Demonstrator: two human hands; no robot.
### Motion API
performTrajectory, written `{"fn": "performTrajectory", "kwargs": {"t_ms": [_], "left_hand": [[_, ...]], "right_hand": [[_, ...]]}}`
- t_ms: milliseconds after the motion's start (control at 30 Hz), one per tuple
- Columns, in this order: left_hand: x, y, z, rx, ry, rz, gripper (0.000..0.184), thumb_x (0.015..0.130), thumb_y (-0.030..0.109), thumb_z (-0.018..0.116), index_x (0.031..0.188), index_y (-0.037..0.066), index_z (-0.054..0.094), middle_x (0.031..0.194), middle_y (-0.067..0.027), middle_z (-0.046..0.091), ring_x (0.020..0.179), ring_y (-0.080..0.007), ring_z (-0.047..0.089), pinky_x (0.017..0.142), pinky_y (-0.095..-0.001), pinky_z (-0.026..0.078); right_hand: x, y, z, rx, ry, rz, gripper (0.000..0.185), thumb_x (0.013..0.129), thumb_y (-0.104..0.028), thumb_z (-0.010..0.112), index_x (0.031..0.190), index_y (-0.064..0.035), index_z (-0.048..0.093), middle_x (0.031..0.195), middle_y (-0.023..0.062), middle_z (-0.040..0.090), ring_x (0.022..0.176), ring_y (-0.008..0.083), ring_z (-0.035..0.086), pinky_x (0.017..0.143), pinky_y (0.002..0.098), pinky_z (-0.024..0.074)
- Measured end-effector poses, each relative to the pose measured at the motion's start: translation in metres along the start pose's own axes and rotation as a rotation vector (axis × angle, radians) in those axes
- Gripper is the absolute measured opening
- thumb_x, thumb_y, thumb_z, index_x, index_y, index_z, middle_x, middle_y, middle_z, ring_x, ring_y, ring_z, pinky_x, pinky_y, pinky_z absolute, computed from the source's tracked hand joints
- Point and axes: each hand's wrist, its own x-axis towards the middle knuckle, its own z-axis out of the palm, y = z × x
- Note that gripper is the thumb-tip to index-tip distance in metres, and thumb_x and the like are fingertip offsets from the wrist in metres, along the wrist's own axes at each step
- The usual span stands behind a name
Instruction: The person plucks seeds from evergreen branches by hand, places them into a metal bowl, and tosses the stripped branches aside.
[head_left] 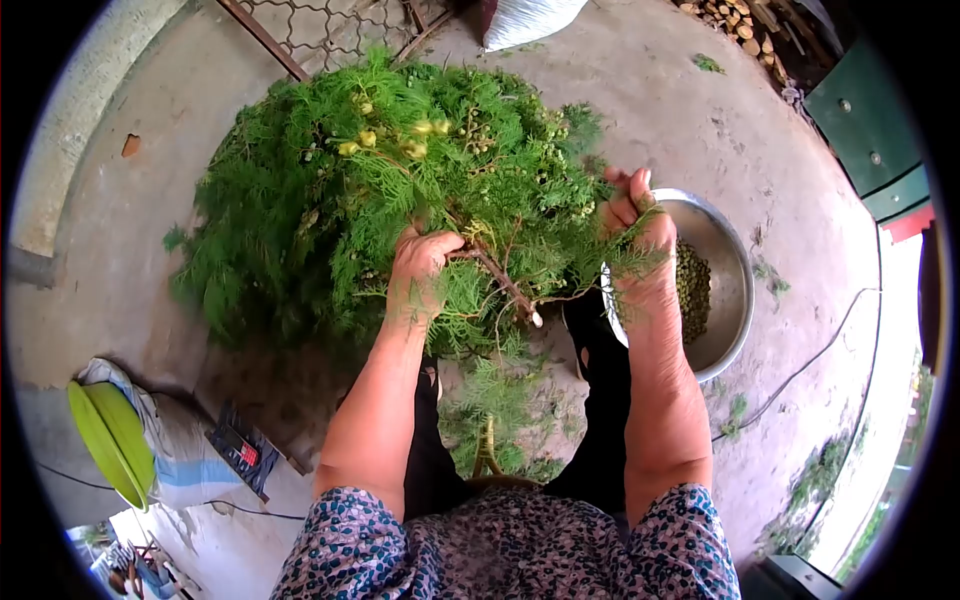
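My left hand [415, 270] is closed around a leafy evergreen branch [508, 284], whose cut end points toward my lap. Yellow-green cones [413, 149], slightly blurred, show among the sprays beyond that hand. Behind lies a big heap of green conifer cuttings [260, 200]. At the left rim of a metal bowl [738, 300], my right hand [638, 215] has its fingers curled in; what they hold, if anything, is hidden. Feathery green sprigs overlap its wrist. Small round green cones [692, 295] lie inside the bowl, partly covered by my right forearm.
A white sack [525, 22] and a metal grate [330, 30] are at the back. Leftward stand a lime-green basin [108, 445] and a filled bag [185, 450]. Stacked firewood [740, 25], a green cabinet [865, 115] and a cable [820, 350] are on the right.
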Motion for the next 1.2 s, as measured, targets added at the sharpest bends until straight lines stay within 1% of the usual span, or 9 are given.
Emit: {"fn": "performTrajectory", "kwargs": {"t_ms": [233,333,367,533,633,767,833,933,1200], "left_hand": [[-0.004,-0.006,0.005,-0.217,0.001,-0.315,0.022,0.075,0.012,0.054,0.09,0.002,0.066,0.088,-0.0118,0.063,0.091,-0.0236,0.054,0.082,-0.0332,0.04],[0.006,0.001,-0.005,-0.38,-0.076,-0.323,0.024,0.066,0.003,0.056,0.088,0.001,0.066,0.095,-0.0103,0.062,0.097,-0.0227,0.053,0.083,-0.0329,0.042],[0.007,0.005,-0.008,-0.262,-0.073,-0.265,0.025,0.064,0.0,0.056,0.087,0.001,0.067,0.096,-0.0089,0.062,0.098,-0.0225,0.053,0.082,-0.033,0.043],[0.009,0.022,-0.007,-0.53,-0.11,-0.293,0.031,0.066,-0.01,0.053,0.091,0.001,0.066,0.102,-0.0079,0.062,0.092,-0.0189,0.059,0.08,-0.029,0.047],[0.009,0.016,-0.008,-0.458,-0.113,-0.294,0.03,0.074,-0.009,0.05,0.1,-0.001,0.061,0.103,-0.0064,0.061,0.087,-0.0159,0.06,0.077,-0.0279,0.048],[0.013,0.031,-0.005,-0.728,-0.078,-0.408,0.034,0.077,0.005,0.059,0.109,-0.006,0.055,0.102,-0.012,0.06,0.09,-0.019,0.059,0.077,-0.0319,0.048],[0.015,0.044,-0.006,-0.808,-0.027,-0.511,0.035,0.077,0.005,0.058,0.11,-0.006,0.054,0.103,-0.0121,0.06,0.09,-0.019,0.059,0.076,-0.0321,0.049],[0.014,0.046,-0.004,-0.963,-0.121,-0.559,0.039,0.079,0.009,0.059,0.116,0.001,0.049,0.111,-0.007,0.057,0.1,-0.0183,0.055,0.083,-0.0327,0.044],[-0.005,0.022,0.006,-1.018,-0.143,-0.474,0.041,0.085,0.022,0.057,0.119,0.002,0.047,0.115,-0.0084,0.054,0.101,-0.0181,0.053,0.087,-0.0339,0.043]], "right_hand": [[-0.005,-0.019,0.001,-0.016,0.034,-0.154,0.045,0.087,-0.037,0.051,0.112,0.0007,0.049,0.088,0.0045,0.052,0.083,0.0203,0.051,0.077,0.0362,0.0426],[0.015,-0.031,-0.047,0.324,-0.262,-0.261,0.042,0.088,-0.032,0.048,0.115,0.0007,0.044,0.086,0.0053,0.051,0.074,0.0186,0.047,0.079,0.036,0.0419],[0.012,-0.038,-0.043,0.381,0.132,-0.315,0.042,0.093,-0.037,0.036,0.104,0.001,0.051,0.073,0.005,0.054,0.066,0.0194,0.05,0.071,0.0358,0.0429],[0.012,-0.048,-0.063,0.628,0.588,-0.211,0.049,0.093,-0.041,0.034,0.083,0.0035,0.052,0.064,0.0082,0.055,0.057,0.0197,0.05,0.064,0.0347,0.0457],[0.027,-0.027,-0.094,0.227,-0.037,0.349,0.052,0.09,-0.047,0.038,0.072,-0.0008,0.053,0.067,0.008,0.056,0.056,0.0197,0.049,0.067,0.0342,0.0452],[-0.018,0.014,-0.006,-1.214,-0.011,0.281,0.055,0.084,-0.057,0.044,0.081,-0.0045,0.061,0.076,0.0071,0.061,0.058,0.0158,0.053,0.066,0.0305,0.0418],[-0.019,0.024,0.001,-0.855,-0.148,0.578,0.048,0.084,-0.05,0.051,0.092,-0.0028,0.056,0.065,0.006,0.057,0.065,0.0156,0.055,0.057,0.0298,0.0452],[-0.016,0.057,-0.002,-0.198,-0.105,0.586,0.043,0.085,-0.044,0.051,0.105,-0.0059,0.057,0.099,0.0064,0.061,0.088,0.0189,0.059,0.073,0.0372,0.0486],[-0.012,0.045,0.019,0.027,-0.126,0.313,0.031,0.078,-0.001,0.059,0.109,-0.0005,0.054,0.093,0.0075,0.062,0.082,0.0183,0.06,0.076,0.0362,0.0497]]}}
